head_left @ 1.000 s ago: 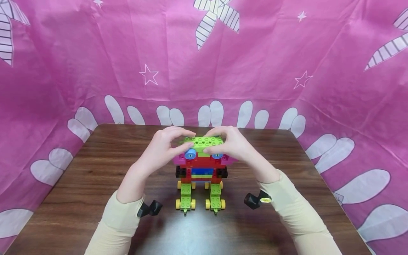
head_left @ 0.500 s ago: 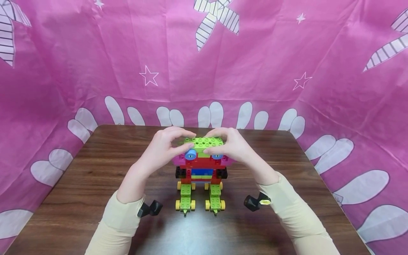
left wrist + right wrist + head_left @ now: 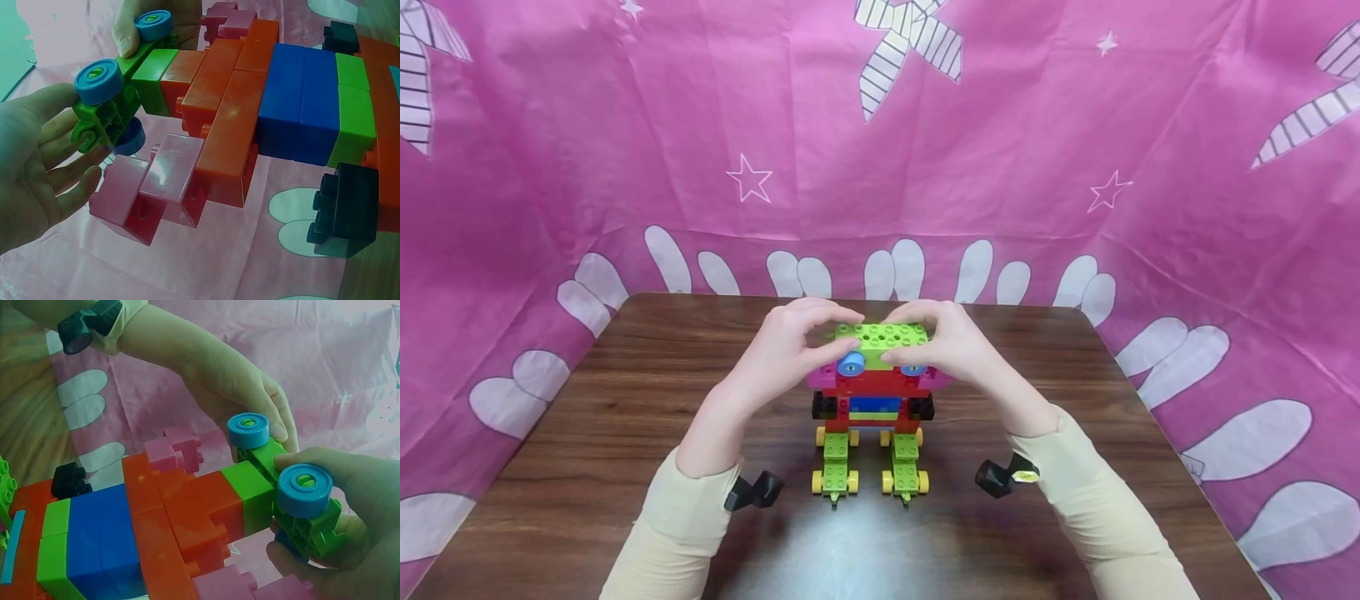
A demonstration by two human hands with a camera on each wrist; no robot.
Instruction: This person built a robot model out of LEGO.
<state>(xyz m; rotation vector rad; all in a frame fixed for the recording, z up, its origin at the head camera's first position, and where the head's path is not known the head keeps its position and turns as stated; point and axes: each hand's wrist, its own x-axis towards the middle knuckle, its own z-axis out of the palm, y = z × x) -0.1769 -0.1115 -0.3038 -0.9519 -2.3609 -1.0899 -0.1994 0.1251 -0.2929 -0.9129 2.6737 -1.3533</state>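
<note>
A toy-brick figure stands upright mid-table, topped by a studded green wheeled base (image 3: 882,335) with blue wheels (image 3: 851,363). My left hand (image 3: 778,350) grips its left end, thumb in front and fingers behind. From the other side my right hand (image 3: 957,342) holds the right end the same way; its thumb lies by a blue wheel (image 3: 304,490). Beneath the base, a small green brick (image 3: 250,497) joins a red body (image 3: 871,383) with pink bricks (image 3: 172,178) at the shoulders. Lower come blue bricks (image 3: 297,103) and black side bricks (image 3: 347,209).
Two green wheeled feet (image 3: 836,475) with yellow wheels carry the figure on the brown wooden table (image 3: 587,433). A pink patterned cloth (image 3: 850,200) hangs behind and at both sides. Black wrist cameras (image 3: 996,477) stick out near the sleeves.
Both hands keep their hold, and the green wheeled base has shifted very slightly right over the body. The rest of the figure looks much the same.
</note>
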